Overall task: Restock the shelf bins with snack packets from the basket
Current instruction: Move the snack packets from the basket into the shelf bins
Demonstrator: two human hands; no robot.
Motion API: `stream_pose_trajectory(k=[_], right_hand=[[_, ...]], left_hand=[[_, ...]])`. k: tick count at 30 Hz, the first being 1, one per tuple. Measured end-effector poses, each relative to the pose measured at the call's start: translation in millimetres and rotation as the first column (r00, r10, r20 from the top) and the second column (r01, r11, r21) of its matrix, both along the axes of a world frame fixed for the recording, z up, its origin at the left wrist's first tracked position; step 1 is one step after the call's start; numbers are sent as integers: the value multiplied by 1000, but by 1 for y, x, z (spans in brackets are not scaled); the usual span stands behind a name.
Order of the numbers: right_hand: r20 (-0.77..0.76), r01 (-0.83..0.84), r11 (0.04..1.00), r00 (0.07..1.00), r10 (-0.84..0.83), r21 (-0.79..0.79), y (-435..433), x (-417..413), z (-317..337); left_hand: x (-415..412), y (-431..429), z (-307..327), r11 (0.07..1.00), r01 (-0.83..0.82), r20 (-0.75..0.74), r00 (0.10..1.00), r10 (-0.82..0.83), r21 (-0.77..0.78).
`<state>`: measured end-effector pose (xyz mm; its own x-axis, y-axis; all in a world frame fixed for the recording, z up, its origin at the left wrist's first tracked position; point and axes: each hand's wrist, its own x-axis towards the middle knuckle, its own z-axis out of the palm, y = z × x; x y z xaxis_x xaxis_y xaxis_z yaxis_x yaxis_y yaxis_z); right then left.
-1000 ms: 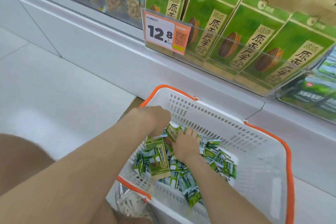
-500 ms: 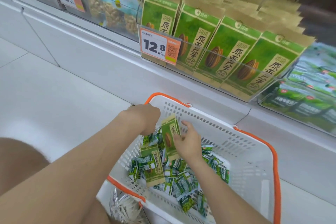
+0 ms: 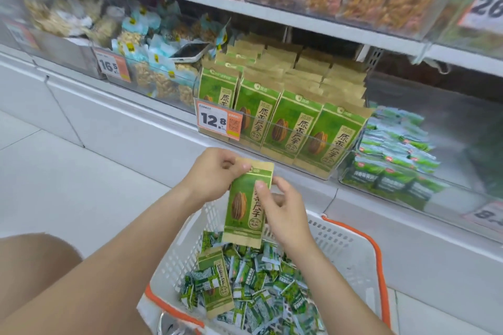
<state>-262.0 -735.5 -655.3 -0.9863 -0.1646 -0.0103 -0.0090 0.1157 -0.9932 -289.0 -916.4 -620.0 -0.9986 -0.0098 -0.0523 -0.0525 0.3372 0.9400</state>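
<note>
**Over the basket's far edge: one green packet in both grips**

Above the far left corner of the white basket (image 3: 174, 258), holding a green seed packet (image 3: 245, 212) upright, printed face toward the camera, bottom edge just over the heap. Pinched at its brown paper top left corner by the left grip (image 3: 212, 174), fingers curled onto the paper. Clamped along its right side by the right grip (image 3: 285, 212), thumb pressed on the printed front, other fingers mostly hidden behind.

Inside the basket, near the left wall: a second packet (image 3: 216, 280) of the same kind, lying flat and tilted on a heap of small green sachets (image 3: 272, 288) spread across the bottom. Orange along the basket's rim.

On the lowest shelf, beyond the basket's far edge: a clear bin (image 3: 336, 163) packed with rows of the same green packets standing upright, with a 12.8 price tag (image 3: 219, 121) at its front left corner. Just right of it, a second clear bin (image 3: 386, 185) piled with small green sachets. To the left, a bin of nut bags (image 3: 152, 84) beside a 16.5 tag (image 3: 111, 65), with a phone (image 3: 189, 52) lying on top of the bags at that bin's right end.
</note>
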Motion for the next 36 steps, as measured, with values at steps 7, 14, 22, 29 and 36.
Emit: stream_pose_trajectory(k=[7,14,22,29,36], right_hand=[[-379,217,970,911,-160,112,13,-20,75],[-588,380,906,696,-412,-185,0,-41,173],[-716,435,896,596,-363,-91,-37,-101,207],[-669,375,859,741,-52,349,-59,-129,204],[-424,213,650,886,185,729,-74,-164,223]], left_hand=[[-5,8,68,986,-116,-399,915,60,-117],[-41,-23,110,741,-443,-622,782,44,-505],[-62,-41,122,594,-502,-598,801,44,-628],[-66,-52,124,673,-560,-633,755,174,-483],[-68,-59,127,695,-532,-661,743,108,-484]])
